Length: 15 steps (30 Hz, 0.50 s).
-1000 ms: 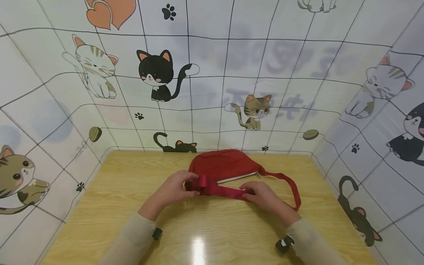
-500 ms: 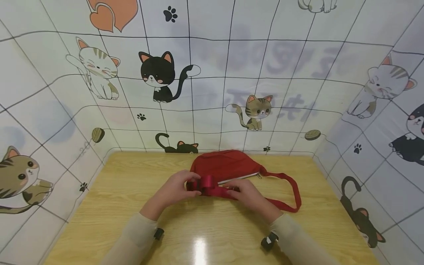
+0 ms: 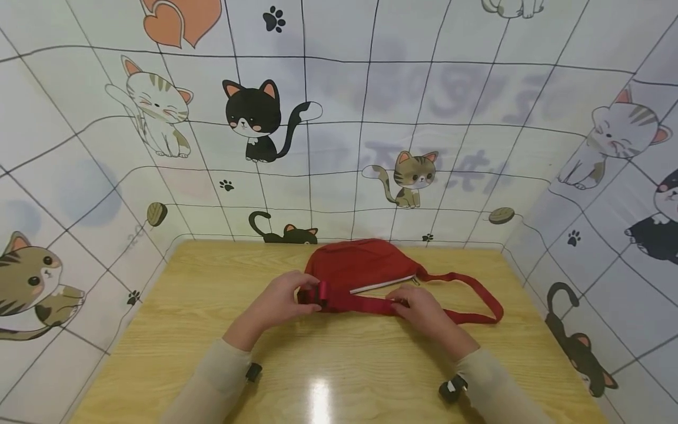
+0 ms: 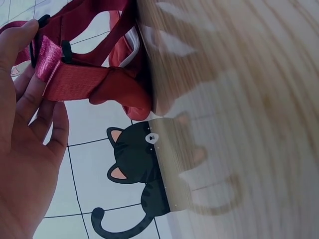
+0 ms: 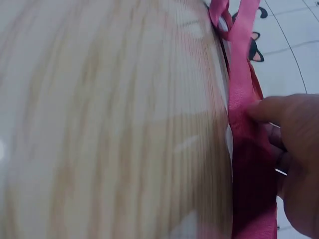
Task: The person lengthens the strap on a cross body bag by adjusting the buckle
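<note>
A red waist bag (image 3: 362, 262) lies at the back of the table, its pale zipper (image 3: 384, 285) facing me. At its left end my left hand (image 3: 281, 302) grips the red webbing at a black plastic slider (image 4: 66, 51); a small loop of webbing (image 4: 49, 59) stands up there. My right hand (image 3: 421, 315) pinches the strap (image 5: 244, 117) between thumb and fingers, right of the bag's middle. Between the hands the strap runs fairly straight. Beyond the right hand it bends round in a loop (image 3: 479, 288) back to the bag's right end.
The wooden table (image 3: 339, 365) meets cat-patterned white sheeting (image 3: 339, 135) at the back and sides. A black device (image 3: 253, 372) sits at the left wrist and another (image 3: 452, 388) at the right wrist.
My right hand went left along the strap, then back right with it. The webbing loop by the left hand shrank, and the strap's right-hand loop reaches farther right. My left hand stayed nearly still.
</note>
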{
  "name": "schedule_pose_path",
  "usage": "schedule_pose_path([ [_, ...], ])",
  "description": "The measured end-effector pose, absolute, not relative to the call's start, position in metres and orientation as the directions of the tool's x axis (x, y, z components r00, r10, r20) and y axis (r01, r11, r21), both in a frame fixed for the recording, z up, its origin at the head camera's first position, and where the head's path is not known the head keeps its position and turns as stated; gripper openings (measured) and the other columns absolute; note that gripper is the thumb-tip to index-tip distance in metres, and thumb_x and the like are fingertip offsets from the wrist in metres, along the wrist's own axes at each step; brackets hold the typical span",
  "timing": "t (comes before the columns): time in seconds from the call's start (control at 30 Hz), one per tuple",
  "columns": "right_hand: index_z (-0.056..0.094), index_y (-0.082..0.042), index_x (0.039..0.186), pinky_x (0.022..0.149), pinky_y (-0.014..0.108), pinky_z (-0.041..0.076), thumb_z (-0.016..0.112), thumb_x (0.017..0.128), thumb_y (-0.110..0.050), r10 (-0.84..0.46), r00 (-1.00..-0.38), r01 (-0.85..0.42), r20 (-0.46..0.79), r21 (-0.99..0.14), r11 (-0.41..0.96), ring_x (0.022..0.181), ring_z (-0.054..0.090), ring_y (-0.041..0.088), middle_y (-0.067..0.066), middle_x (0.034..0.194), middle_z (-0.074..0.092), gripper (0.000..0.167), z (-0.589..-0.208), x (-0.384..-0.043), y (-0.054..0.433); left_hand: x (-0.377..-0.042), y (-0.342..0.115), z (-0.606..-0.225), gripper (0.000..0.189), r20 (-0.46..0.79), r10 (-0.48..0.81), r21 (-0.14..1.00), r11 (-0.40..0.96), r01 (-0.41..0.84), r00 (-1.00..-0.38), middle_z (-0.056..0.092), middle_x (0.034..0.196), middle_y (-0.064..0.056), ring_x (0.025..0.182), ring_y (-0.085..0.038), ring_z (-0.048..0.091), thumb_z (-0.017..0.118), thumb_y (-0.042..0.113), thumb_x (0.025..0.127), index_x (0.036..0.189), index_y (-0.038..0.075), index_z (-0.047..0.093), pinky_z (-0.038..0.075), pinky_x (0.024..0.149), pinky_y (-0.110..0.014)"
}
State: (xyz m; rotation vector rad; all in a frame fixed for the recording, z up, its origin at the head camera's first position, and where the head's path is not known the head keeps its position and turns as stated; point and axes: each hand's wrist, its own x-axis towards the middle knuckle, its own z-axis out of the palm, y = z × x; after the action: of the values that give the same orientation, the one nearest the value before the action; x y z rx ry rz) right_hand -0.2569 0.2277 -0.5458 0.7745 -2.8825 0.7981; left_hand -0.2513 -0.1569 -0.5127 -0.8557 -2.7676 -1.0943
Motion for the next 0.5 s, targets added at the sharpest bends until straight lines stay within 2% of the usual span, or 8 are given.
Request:
schedule_pose_path([
  [0.23, 0.076, -0.013, 0.134, 0.098, 0.046, 0.059, 0.080, 0.104, -0.019, -0.505, -0.857, -0.463, 0.099, -0.578, 0.672, 0.110, 0.069, 0.017, -0.003, 0.122, 0.075, 0.030, -0.545, -0.258, 0.192, -0.252, -0.156, -0.513, 0.047, 0.244, 0.491, 0.609, 0.594, 0.526, -0.836, 0.070, 0.108, 0.011, 0.102, -0.011, 0.066, 0.097, 0.027, 0.088, 0.129, 0.016, 0.076, 0.057, 0.096, -0.044],
  [0.4, 0.076, -0.013, 0.133, 0.105, 0.049, 0.057, 0.079, 0.105, -0.018, -0.551, -0.824, -0.493, 0.132, -0.646, 0.583, 0.121, 0.070, 0.021, -0.001, 0.129, 0.075, 0.028, -0.541, -0.260, 0.165, -0.252, -0.155, -0.511, 0.048, 0.250, 0.495, 0.611, 0.586, 0.532, -0.832, 0.070, 0.108, 0.010, 0.101, -0.012, 0.066, 0.097, 0.027, 0.088, 0.130, 0.016, 0.077, 0.058, 0.093, -0.044],
  [0.5, 0.076, -0.013, 0.131, 0.104, 0.046, 0.058, 0.079, 0.105, -0.014, -0.549, -0.823, -0.481, 0.145, -0.692, 0.539, 0.119, 0.070, 0.019, -0.001, 0.128, 0.075, 0.026, -0.538, -0.260, 0.154, -0.252, -0.154, -0.510, 0.048, 0.250, 0.497, 0.613, 0.583, 0.533, -0.831, 0.070, 0.109, 0.009, 0.100, -0.012, 0.066, 0.097, 0.028, 0.088, 0.130, 0.016, 0.077, 0.058, 0.091, -0.043],
])
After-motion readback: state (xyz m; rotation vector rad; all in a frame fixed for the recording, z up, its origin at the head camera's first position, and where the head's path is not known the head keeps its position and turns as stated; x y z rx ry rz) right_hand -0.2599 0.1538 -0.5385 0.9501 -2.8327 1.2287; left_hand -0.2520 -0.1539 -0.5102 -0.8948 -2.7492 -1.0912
